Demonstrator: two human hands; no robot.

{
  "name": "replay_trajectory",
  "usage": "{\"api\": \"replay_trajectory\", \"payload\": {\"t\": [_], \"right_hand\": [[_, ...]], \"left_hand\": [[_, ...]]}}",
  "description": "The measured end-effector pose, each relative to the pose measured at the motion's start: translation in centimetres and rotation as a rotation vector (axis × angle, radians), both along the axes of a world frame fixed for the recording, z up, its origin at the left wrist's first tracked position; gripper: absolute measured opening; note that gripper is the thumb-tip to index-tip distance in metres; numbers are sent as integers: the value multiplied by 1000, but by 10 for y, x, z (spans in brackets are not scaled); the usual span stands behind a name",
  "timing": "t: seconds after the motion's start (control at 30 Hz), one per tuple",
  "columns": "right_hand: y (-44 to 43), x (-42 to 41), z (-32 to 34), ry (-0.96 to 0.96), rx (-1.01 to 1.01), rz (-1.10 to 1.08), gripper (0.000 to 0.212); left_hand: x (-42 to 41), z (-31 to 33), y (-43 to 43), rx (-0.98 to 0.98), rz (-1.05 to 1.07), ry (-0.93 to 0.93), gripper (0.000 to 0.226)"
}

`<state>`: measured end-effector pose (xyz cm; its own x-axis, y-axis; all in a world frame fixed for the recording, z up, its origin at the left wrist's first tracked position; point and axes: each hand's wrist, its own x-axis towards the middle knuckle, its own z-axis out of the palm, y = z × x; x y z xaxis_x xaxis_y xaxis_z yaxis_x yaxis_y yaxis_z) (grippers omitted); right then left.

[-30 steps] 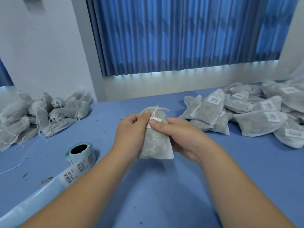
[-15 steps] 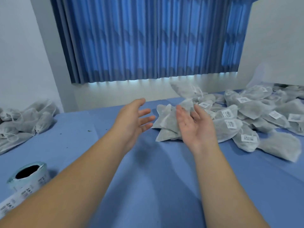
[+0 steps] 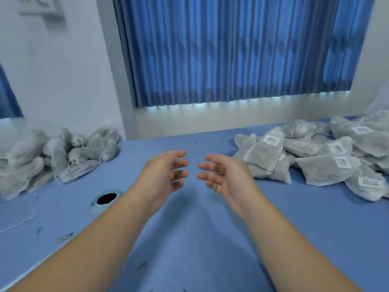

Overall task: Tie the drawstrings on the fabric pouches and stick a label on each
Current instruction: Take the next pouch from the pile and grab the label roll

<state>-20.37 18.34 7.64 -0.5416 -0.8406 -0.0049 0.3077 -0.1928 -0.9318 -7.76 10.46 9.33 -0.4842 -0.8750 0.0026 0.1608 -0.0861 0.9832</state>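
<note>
Far left, against the wall: a heap of unlabelled pouches (image 3: 63, 157), drawstrings trailing loose and crossing one another; hazard, I judge, that lifting one drags a neighbour along by a snagged string. Near it, on the blue bench (image 3: 200, 239): one loose thread (image 3: 16, 225) and a few dark scraps (image 3: 65, 237); hazard, that grit of this sort gets under a sticker and spoils its hold. Next: the label roll (image 3: 106, 200), lying just beside the left forearm and half hidden by it, its free end not visible; hazard, that the forearm, sweeping leftward, knocks the roll away. Centre: left hand (image 3: 166, 175), grip wide, fingers spread and slightly bent, holding nothing, raised above the bench. Just beside it, with a small gap between: right hand (image 3: 223, 178), grip likewise wide and empty, palm turned inward. Neither touches a pouch, so the next one must be fetched from the left heap, well apart from both hands; hazard, a reach to the wrong side. Right: labelled pouches (image 3: 315, 157), piled loosely, barcode stickers facing up, the nearest close to the right wrist; hazard, that a finished pouch is taken by mistake and labelled twice, or that the slack pile slides into the working space and the two lots mix.
</note>
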Motion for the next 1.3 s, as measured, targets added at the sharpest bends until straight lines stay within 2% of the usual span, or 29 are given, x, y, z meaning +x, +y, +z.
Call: {"api": "replay_trajectory", "payload": {"t": [0.1,0.23,0.3,0.43,0.57,0.67,0.8,0.97,1.17,1.3], "right_hand": [[-6,51,-3,171,-31,115,18],[-22,114,-6,210,-41,309,14],[-37,140,-6,267,-52,334,11],[-74,185,-9,643,-49,211,16],[-103,229,-17,873,-80,183,19],[-110,252,-33,1014,-154,151,16],[-107,256,-57,1332,-184,175,17],[-104,253,-60,1326,-206,173,15],[-104,255,-61,1333,-197,169,13],[-103,254,-61,1306,-182,196,14]], "left_hand": [[44,-1,-10,-64,53,-75,24],[112,-5,-26,-146,99,-235,23],[147,-6,-34,-207,145,-356,23],[214,-12,-47,-406,269,-634,22],[267,-23,-60,-606,282,-962,26],[300,-31,-71,-778,272,-1283,27],[330,-38,-88,-791,373,-1592,32],[354,-39,-105,-649,604,-1813,29],[376,-38,-114,-604,653,-2029,49],[388,-37,-122,-524,631,-2048,41]]}}
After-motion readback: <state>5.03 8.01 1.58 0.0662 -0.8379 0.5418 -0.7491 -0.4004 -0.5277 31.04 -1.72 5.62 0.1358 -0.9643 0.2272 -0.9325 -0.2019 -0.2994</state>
